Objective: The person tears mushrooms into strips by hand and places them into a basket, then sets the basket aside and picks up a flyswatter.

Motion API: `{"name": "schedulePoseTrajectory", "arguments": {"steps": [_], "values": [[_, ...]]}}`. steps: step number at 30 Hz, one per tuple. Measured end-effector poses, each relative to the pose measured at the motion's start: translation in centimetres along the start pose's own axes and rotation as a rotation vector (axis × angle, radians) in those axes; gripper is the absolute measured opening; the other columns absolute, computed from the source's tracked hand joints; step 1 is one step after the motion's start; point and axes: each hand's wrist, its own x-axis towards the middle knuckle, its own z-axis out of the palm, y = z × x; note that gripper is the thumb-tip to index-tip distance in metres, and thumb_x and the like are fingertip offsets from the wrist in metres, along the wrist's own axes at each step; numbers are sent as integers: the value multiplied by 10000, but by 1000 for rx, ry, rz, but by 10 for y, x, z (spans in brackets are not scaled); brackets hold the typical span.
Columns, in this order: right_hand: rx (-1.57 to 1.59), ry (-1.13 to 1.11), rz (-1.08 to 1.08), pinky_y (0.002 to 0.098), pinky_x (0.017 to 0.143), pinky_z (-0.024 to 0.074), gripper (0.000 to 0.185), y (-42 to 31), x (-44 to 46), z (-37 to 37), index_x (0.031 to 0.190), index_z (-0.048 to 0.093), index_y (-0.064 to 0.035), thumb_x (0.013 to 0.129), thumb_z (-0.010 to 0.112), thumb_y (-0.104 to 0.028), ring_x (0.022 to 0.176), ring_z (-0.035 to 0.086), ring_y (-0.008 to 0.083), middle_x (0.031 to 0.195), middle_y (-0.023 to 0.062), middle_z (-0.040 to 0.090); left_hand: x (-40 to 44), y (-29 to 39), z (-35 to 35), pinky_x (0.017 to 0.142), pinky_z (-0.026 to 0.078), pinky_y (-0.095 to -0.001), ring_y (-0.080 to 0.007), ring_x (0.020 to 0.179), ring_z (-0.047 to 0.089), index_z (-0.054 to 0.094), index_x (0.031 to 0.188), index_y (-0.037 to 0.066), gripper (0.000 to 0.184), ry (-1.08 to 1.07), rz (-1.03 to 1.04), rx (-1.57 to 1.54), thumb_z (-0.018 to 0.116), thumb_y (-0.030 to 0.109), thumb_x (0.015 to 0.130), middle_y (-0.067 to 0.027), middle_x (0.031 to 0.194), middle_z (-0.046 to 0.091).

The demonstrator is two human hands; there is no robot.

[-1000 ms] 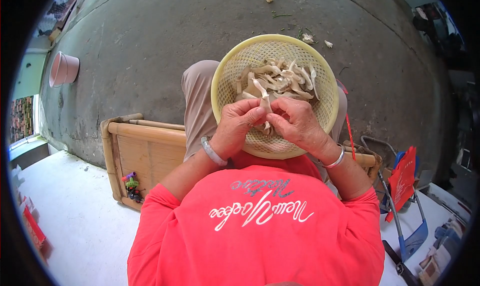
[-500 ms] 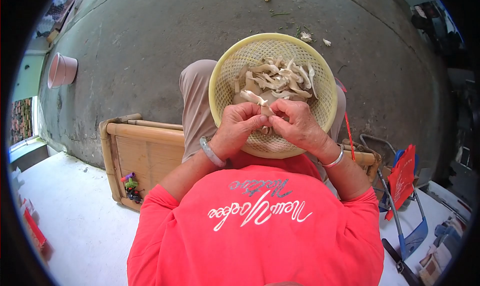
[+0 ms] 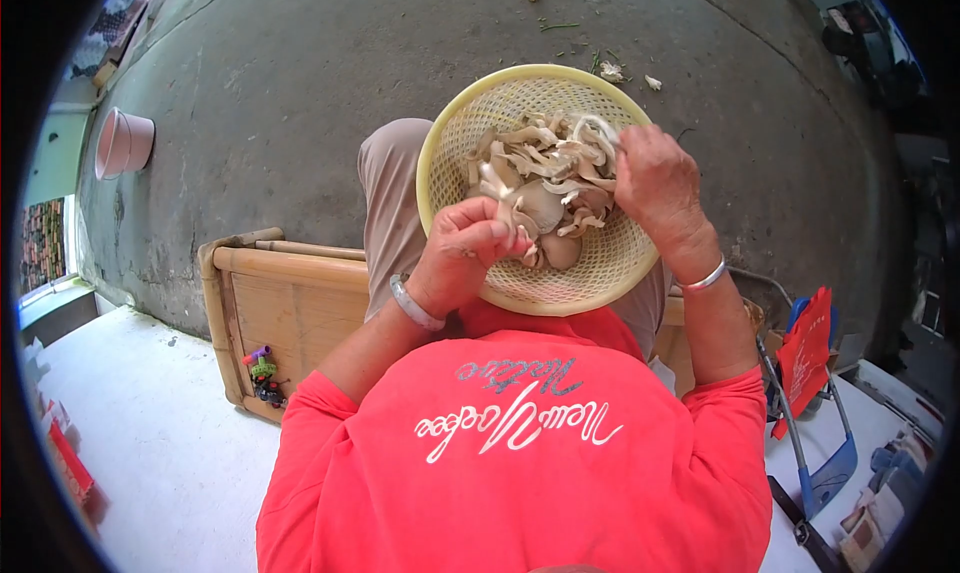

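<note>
A yellow mesh basket [image 3: 436,163] rests on my lap, holding torn, pale oyster mushrooms [image 3: 540,208]. Over its near left side, my left hand [image 3: 465,245] has thumb and fingers pinched on a piece of oyster mushroom, partly blurred. At the right rim, my right hand [image 3: 657,183] is closed on a whitish strip of oyster mushroom [image 3: 598,128] that reaches over the pile. The fingertips of this hand are partly hidden. A pale bangle circles my left wrist and a silver one my right.
A bamboo chair [image 3: 290,288] is beneath me. Mushroom scraps [image 3: 611,72] and green bits lie on the concrete floor [image 3: 330,63] beyond the basket. A pink bucket [image 3: 125,143] stands far left. At right is a metal-framed blue item [image 3: 830,473] with a red bag [image 3: 803,363].
My hands were together over the basket on one mushroom piece. They have parted: the right has moved right and away from me to the rim, the left slightly left.
</note>
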Motion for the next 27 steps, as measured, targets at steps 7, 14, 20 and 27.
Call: {"name": "schedulePoseTrajectory", "arguments": {"steps": [7, 14, 20, 27], "values": [[132, -53, -231, 393, 700, 522, 184, -41, -8, 17, 870, 569, -21, 734, 651, -114, 800, 618, 287, 872, 136, 587, 6, -2, 16, 912, 482, -377, -241, 1063, 585, 492, 1230, -15, 330, 481, 64, 72, 504, 60, 909, -146, 1111, 608], [222, -433, -258, 407, 747, 505, 190, -70, 14, 42, 889, 575, -45, 734, 643, -130, 842, 621, 300, 904, 136, 608, 0, -8, 14, 913, 478, -382, -228, 1053, 571, 435, 1279, -9, 382, 517, 349, 56, 462, 30, 899, -133, 1099, 587], [402, -568, -312, 416, 762, 501, 231, -69, 19, 53, 921, 587, -12, 781, 630, -190, 890, 620, 321, 972, 175, 610, -3, -9, 21, 945, 432, -371, -188, 1106, 501, 405, 1314, 14, 429, 594, 492, 183, 474, 59, 893, -98, 1170, 514], [433, -565, -259, 403, 738, 513, 198, -60, 7, 10, 863, 620, -3, 793, 628, -188, 832, 632, 322, 835, 166, 606, 0, -7, 16, 953, 414, -343, -165, 1089, 510, 440, 1298, 11, 406, 626, 431, 272, 476, 36, 895, -84, 1163, 537]]}}
